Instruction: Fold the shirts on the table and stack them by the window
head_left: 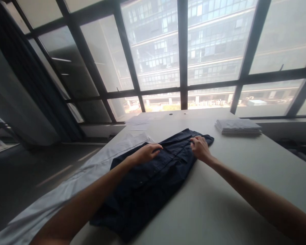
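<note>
A dark navy button-up garment, seemingly a shirt [153, 177], lies lengthwise on the white table, slanting from the near left to the far right. Small buttons show along its front. My right hand [200, 147] is near its far end, with fingers curled and closed on the dark cloth. Over the garment's left side is my left hand [148, 152]. Its fingers are loosely bent and the thumb stands apart, with no cloth visibly gripped. The fabric looks wrinkled around the right hand.
White cloth [91, 173] is spread along the table's left edge, beside the navy garment. A stack of folded white cloth [237, 127] sits at the far right of the table [234, 194]. Large windows [155, 51] rise behind, and a dark curtain [35, 75] hangs at left.
</note>
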Demonstrator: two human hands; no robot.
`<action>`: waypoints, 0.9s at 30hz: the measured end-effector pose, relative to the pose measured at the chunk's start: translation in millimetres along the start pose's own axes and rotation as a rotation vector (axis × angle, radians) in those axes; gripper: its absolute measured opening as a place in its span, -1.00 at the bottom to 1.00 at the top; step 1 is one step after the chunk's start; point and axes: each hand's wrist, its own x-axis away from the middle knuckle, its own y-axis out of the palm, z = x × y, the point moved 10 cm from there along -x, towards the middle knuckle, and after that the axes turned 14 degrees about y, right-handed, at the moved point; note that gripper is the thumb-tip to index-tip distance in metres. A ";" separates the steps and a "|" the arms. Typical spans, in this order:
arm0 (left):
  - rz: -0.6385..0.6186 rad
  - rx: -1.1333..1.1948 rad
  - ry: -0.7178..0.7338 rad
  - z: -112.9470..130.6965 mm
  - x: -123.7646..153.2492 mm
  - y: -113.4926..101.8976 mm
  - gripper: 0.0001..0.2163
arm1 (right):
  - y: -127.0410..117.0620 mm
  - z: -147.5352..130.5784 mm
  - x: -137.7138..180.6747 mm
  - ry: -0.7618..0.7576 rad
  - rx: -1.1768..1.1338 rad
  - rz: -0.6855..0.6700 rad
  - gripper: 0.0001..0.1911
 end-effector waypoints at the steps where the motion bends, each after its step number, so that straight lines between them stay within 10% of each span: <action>1: -0.001 -0.030 -0.048 -25.4 9.8 -7.4 -0.65 | 10.0 -23.2 18.2 -0.057 -0.005 -0.064 -0.62; 6: 0.166 -0.066 -0.512 -147.5 91.6 -43.0 -0.53 | 52.5 -79.8 86.1 -0.145 -0.006 -0.268 -0.42; 9: 0.216 -0.049 -0.675 -177.3 133.0 -52.1 -0.49 | 74.9 -72.3 94.1 -0.100 0.025 -0.359 -0.35; 21: 0.212 -0.107 -0.638 -182.6 147.7 -40.1 -0.52 | 48.1 22.8 9.5 -0.265 -0.007 -0.572 -0.42; 27: 0.121 -0.278 -0.487 -153.7 119.4 2.1 -0.56 | 9.5 30.5 -16.0 -0.044 0.028 -0.212 -0.51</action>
